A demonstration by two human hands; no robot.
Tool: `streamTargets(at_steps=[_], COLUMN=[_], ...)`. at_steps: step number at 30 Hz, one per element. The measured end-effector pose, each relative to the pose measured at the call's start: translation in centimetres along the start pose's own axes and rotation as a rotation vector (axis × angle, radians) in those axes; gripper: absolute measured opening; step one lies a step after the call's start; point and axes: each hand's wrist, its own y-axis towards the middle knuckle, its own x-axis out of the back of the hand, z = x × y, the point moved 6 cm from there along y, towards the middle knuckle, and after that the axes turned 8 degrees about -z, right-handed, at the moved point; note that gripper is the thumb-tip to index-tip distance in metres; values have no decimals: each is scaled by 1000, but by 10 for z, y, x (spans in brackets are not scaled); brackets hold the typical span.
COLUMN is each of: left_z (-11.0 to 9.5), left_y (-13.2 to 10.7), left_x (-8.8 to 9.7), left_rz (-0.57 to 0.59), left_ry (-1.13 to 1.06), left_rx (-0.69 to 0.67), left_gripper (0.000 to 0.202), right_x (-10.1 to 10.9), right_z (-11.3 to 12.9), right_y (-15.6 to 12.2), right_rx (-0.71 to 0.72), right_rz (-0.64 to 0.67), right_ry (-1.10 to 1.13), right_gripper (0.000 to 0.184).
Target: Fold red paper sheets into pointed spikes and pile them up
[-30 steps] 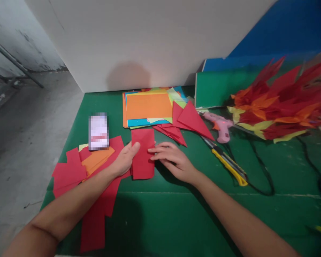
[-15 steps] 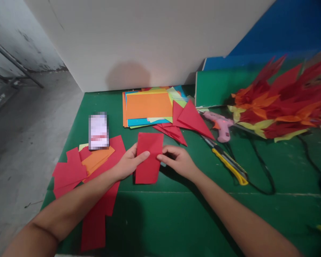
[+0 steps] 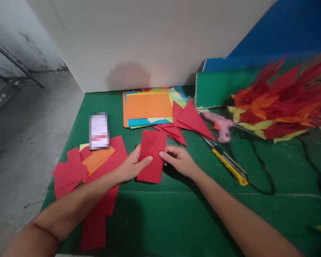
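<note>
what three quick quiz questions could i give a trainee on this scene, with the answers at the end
1. True or false: the left hand and the right hand both touch the same red paper.
2. Which colour tops the paper stack: A blue, B orange, or C white?
3. Fill in: the body of the glue gun is mostly ____.

Key: 1 true; 2 B; 3 pink.
</note>
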Motion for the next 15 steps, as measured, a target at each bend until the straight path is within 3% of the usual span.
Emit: streamTargets(at_steps=[3, 6, 9, 12, 15], left_z=[2, 0, -8, -11, -11], left_y=[5, 9, 6, 3, 2], left_x=[1, 10, 13, 6, 9], left_rz=[-66, -191, -192, -22, -14], left_ry=[-80, -134, -27, 141, 45], left_rx=[-51, -223, -359, -274, -139], left_gripper=[61, 81, 62, 32, 30], right_x=[-2, -3, -5, -5, -4], right_z=[-1, 1, 3, 4, 3], right_y=[-1, -1, -1, -3, -4], right_rx=[34, 69, 84, 92, 88], right_rz=[2, -2, 13, 51, 59], right_ry=[-95, -197, -216, -168, -125], right_gripper=[42, 42, 41, 43, 45])
